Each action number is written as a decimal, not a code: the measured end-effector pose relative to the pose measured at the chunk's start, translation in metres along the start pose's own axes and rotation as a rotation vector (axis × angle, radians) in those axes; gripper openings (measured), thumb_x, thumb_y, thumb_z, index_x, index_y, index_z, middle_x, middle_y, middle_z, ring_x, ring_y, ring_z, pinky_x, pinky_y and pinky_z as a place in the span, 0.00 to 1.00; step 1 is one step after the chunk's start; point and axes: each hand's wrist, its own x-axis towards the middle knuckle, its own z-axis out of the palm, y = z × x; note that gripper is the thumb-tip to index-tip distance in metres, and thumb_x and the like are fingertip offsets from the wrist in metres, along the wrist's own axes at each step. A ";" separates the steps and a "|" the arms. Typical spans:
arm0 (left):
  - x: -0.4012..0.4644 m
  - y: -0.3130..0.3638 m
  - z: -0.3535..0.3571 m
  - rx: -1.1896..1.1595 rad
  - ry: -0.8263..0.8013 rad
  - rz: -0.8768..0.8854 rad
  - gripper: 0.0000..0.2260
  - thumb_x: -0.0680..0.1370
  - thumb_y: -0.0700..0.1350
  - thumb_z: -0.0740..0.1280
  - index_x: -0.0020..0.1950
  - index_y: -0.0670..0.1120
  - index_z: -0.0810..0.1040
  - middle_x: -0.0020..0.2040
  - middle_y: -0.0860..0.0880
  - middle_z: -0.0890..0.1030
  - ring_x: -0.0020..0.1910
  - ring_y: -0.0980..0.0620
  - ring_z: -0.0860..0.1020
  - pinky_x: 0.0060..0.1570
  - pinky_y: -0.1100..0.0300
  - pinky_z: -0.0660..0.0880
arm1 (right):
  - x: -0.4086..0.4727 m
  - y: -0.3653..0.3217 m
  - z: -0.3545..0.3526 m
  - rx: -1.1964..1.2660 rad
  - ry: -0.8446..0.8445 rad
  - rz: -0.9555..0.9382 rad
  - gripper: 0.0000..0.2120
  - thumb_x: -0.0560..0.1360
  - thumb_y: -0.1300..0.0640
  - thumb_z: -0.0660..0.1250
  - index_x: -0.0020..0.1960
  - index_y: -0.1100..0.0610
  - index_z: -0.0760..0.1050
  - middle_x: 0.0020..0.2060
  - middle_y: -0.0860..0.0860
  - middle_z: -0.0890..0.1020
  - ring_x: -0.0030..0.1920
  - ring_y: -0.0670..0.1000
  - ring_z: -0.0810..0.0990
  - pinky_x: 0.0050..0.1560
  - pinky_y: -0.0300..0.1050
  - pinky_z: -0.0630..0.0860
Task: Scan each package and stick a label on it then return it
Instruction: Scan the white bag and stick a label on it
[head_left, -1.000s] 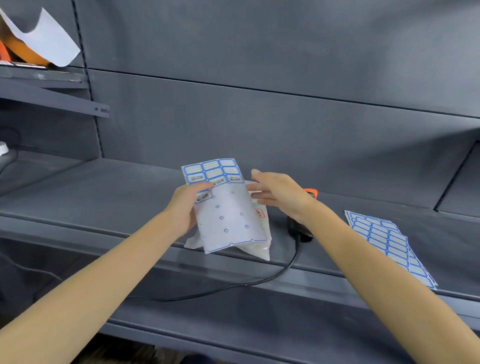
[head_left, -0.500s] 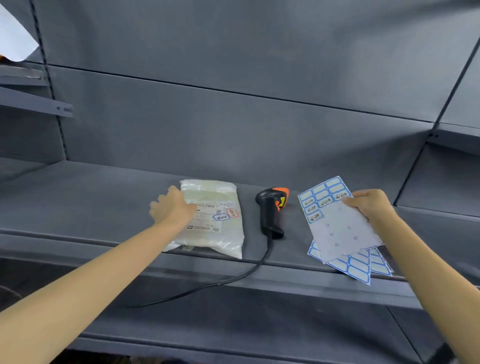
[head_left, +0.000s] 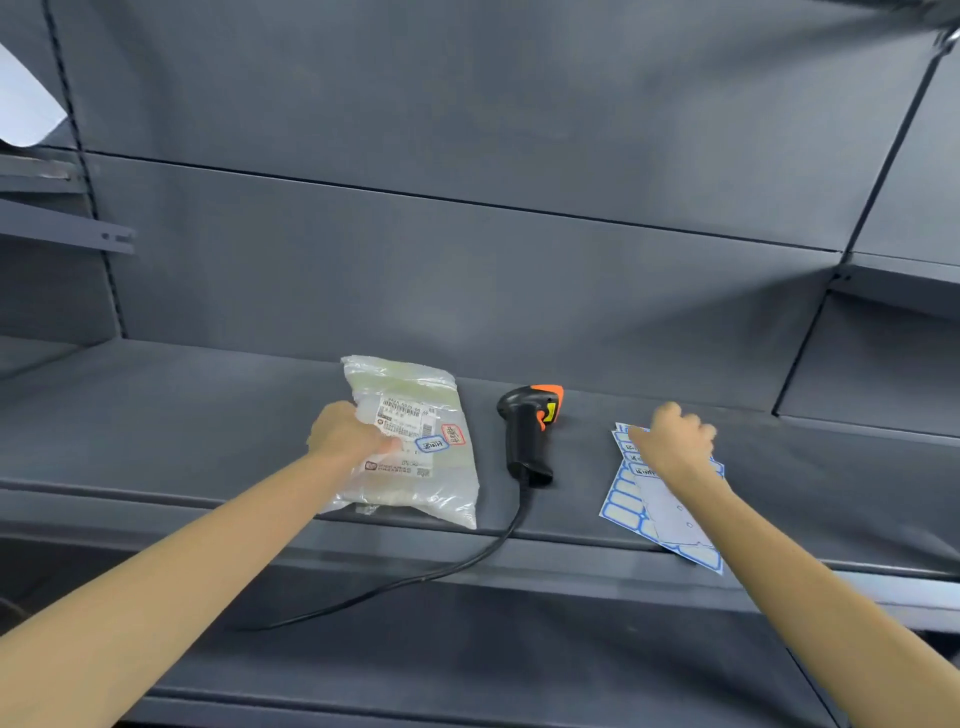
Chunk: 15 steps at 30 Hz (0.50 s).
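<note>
Where the grey metal shelf (head_left: 182, 415) runs across the head view, a clear plastic package (head_left: 415, 467) lies flat on it, left of centre, its near edge close to the shelf's front lip; the left hand (head_left: 345, 434) grips the package's left side, fingers curled into the plastic and thumb pressed on top beside a blue-bordered label (head_left: 432, 444) already stuck on its face; a red-bordered sticker (head_left: 453, 434) sits just right of that label, and a printed barcode slip lies above them. Just right of the package, apart from it, a black and orange barcode scanner (head_left: 530, 436) lies on the shelf with its cable (head_left: 441, 571) trailing over the front edge. Further right, a fan of blue-bordered label sheets (head_left: 654, 509) rests on the shelf; the right hand (head_left: 675, 441) is over their far end, fingers loosely curled; whether it pinches the top sheet I cannot tell.
</note>
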 end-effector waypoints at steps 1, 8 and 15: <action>-0.001 -0.003 0.002 -0.082 0.014 0.063 0.15 0.71 0.42 0.76 0.52 0.39 0.74 0.53 0.43 0.79 0.50 0.44 0.77 0.46 0.54 0.73 | -0.003 -0.015 0.003 0.029 -0.045 -0.042 0.21 0.78 0.51 0.61 0.63 0.65 0.67 0.62 0.64 0.72 0.64 0.63 0.67 0.64 0.49 0.61; -0.005 -0.014 0.008 -0.487 0.087 0.225 0.07 0.78 0.42 0.66 0.55 0.46 0.73 0.48 0.53 0.78 0.50 0.50 0.79 0.41 0.60 0.73 | -0.030 -0.099 0.029 0.144 -0.363 -0.182 0.23 0.78 0.41 0.56 0.62 0.57 0.73 0.61 0.57 0.76 0.64 0.61 0.70 0.64 0.50 0.61; -0.008 -0.009 0.010 -0.601 0.075 0.320 0.07 0.78 0.42 0.66 0.50 0.55 0.75 0.49 0.56 0.82 0.45 0.59 0.81 0.42 0.63 0.76 | -0.030 -0.118 0.043 0.122 -0.463 -0.072 0.31 0.73 0.45 0.71 0.69 0.60 0.67 0.65 0.57 0.74 0.66 0.60 0.70 0.66 0.51 0.68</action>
